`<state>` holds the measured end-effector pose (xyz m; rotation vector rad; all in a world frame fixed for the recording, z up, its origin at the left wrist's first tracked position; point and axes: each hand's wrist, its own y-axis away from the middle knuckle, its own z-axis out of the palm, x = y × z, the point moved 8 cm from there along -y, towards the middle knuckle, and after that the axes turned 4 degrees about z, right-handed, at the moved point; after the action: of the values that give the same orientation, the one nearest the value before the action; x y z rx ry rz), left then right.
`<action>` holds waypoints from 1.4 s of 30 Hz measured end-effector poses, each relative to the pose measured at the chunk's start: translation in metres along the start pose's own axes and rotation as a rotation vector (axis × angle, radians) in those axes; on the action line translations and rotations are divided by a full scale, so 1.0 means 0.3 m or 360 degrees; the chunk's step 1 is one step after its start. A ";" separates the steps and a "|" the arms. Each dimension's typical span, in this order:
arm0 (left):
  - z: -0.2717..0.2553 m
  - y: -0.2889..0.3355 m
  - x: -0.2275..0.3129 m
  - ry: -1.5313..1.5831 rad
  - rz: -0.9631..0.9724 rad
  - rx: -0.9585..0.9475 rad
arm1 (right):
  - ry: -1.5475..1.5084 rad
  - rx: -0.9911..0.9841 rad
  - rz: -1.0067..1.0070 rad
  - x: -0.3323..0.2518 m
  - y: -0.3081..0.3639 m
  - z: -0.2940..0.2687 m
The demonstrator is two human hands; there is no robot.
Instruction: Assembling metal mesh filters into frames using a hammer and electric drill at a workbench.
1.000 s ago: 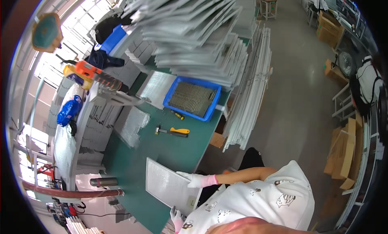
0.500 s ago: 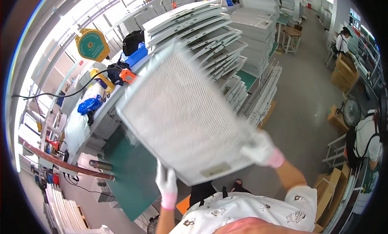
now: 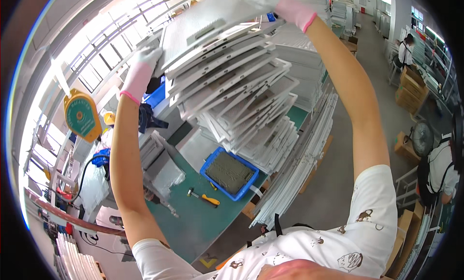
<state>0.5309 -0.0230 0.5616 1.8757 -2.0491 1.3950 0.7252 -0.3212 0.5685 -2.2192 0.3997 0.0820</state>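
Observation:
A white-framed mesh panel (image 3: 200, 19) with a small oblong slot lies at the top of a tall, uneven stack of similar framed panels (image 3: 232, 82). My left hand (image 3: 143, 67), in a white and pink glove, grips the panel's left edge. At its right edge is my right hand (image 3: 290, 10), gloved alike and closed on the frame; its fingertips are smeared by motion. Both arms stretch far forward. The panels below fan out at differing angles.
On the green table (image 3: 188, 231) are a blue tray (image 3: 232, 172) of small dark pieces, a hammer (image 3: 192, 193) and a yellow-handled tool (image 3: 210, 200). A yellow-green tool balancer (image 3: 82, 116) hangs at left. Long white strips (image 3: 299, 159) lie right of the stack. People sit at far right.
Both hands have carried the panel forward and up from in front of my body onto the stack's top. The blue tray and hand tools on the table have come into view.

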 end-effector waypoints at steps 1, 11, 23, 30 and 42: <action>0.013 -0.006 -0.010 -0.0319 -0.0082 -0.0029 | 0.0144 -0.0066 -0.0072 0.007 -0.016 0.012; 0.242 0.065 0.361 -0.1115 0.0348 -0.0196 | -0.0195 -0.0021 -0.0083 0.014 0.051 0.162; 0.335 0.055 0.354 -0.1248 -0.0173 -0.0081 | -0.0705 -0.0086 -0.0383 0.127 -0.005 0.307; 0.355 0.073 0.382 -0.1271 -0.0119 -0.0104 | -0.0981 0.0196 -0.0332 0.152 0.070 0.210; 0.446 0.052 0.433 -0.1297 -0.0199 -0.0282 | -0.0968 0.0401 -0.0344 0.137 0.144 0.165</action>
<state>0.5526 -0.2081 0.5460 2.7025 -2.1503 0.3989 0.7546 -0.3186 0.4969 -1.8596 -0.1583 0.5429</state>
